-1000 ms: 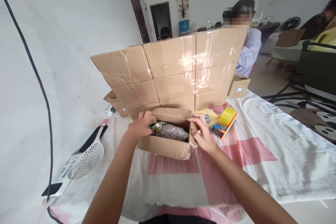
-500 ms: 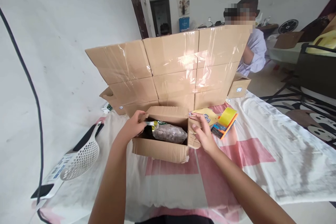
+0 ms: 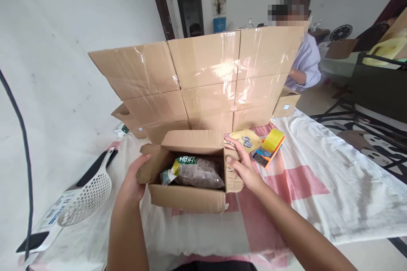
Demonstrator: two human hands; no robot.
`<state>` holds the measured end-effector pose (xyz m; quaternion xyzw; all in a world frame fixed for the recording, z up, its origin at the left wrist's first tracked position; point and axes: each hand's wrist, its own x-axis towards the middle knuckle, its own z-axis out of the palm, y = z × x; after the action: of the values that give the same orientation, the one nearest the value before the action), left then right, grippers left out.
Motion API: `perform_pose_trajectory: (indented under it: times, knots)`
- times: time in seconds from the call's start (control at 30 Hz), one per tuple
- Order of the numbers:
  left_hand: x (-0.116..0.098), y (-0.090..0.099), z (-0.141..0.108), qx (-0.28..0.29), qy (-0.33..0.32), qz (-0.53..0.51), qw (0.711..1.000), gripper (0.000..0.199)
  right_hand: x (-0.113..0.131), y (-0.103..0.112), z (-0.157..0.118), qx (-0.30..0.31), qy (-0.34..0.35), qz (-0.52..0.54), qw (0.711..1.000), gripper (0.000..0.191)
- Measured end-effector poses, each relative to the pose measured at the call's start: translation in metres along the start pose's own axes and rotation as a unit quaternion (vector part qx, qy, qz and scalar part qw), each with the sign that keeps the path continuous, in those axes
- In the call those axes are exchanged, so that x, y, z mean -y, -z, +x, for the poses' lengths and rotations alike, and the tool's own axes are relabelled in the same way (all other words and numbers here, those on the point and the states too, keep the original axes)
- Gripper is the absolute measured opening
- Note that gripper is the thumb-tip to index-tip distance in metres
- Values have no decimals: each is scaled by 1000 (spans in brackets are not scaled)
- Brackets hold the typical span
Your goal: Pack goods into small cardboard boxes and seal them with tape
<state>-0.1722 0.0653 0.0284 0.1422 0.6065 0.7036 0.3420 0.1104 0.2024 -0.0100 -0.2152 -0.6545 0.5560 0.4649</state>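
Observation:
In front of me an open cardboard box (image 3: 187,201) stands on the cloth, all its flaps spread outward. Inside lies a clear plastic bag (image 3: 200,172) of greyish-brown contents, with a green printed label and a yellow and white end at the left. My left hand (image 3: 132,178) grips the box's left flap, the thumb on top and the fingers beneath it. At the other side my right hand (image 3: 241,163) pinches the right flap between thumb and fingers.
A tall taped cardboard panel (image 3: 206,80) stands behind the box. Right of it lie a yellow patterned sheet (image 3: 244,139) and a tape dispenser (image 3: 270,146). White slotted scoops (image 3: 89,194) lie left. A small carton (image 3: 286,103) and a person (image 3: 305,59) are beyond.
My left hand has left the bag's end and moved left onto the left flap. The bag now lies in the box untouched. My right hand stays on the right flap; the view has shifted slightly.

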Motion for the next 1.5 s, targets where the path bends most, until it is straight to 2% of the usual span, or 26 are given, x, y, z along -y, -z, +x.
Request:
perform_pose_trajectory:
  times: [0.1,0.2,0.3,0.43,0.53,0.6,0.73,0.8,0.87,0.93,1.0,1.07,1.17,1.23,1.3,1.33,1.4,1.47,1.5]
  knots:
    - [8,-5,-4,48,-18,24,998,49,4,0,2,0,-6,33,999,56]
    - [15,-10,-3,101,-79,84,988,60,7,6,7,-1,12,10,1000,43]
    - [20,-6,-2,128,-124,121,976,64,6,13,12,-4,14,-17,1000,33]
    - [23,0,-7,162,-169,226,946,67,-3,13,13,-17,-12,68,997,50]
    - [27,-1,-10,168,-211,304,914,56,-4,6,9,-45,40,119,991,57]
    - [31,-1,-11,169,-251,323,896,49,1,-1,3,-55,80,94,991,62]
    - [36,5,-12,164,-294,350,874,46,15,-14,-10,-2,118,42,992,73]
    - [37,8,-16,164,-299,365,866,48,17,-21,-13,31,124,52,990,71]
    - [37,9,-23,159,-297,381,861,49,15,-27,-11,4,134,83,988,62]
    - [40,9,-32,143,-292,406,854,51,10,-33,-7,-79,143,115,980,51]
    - [44,8,-42,121,-290,431,846,51,6,-36,-2,-152,145,111,971,52]
    - [50,6,-51,102,-293,445,840,50,5,-34,1,-146,126,51,980,61]
    - [55,3,-60,86,-301,438,843,48,7,-27,3,-70,49,-62,994,55]
    - [56,1,-63,77,-300,429,849,46,9,-21,4,-45,-15,-69,996,57]
    - [56,1,-64,75,-295,430,850,47,8,-17,5,-30,-55,-27,998,74]
    - [56,2,-64,81,-295,436,846,53,8,-17,6,-26,-65,-3,998,80]
    - [58,7,-64,106,-301,455,832,76,7,-17,5,-35,-81,31,996,89]
    - [60,15,-65,143,-311,477,809,101,7,-18,4,-49,-104,49,992,94]
    - [62,19,-65,157,-317,488,798,105,7,-18,4,-51,-115,54,991,95]
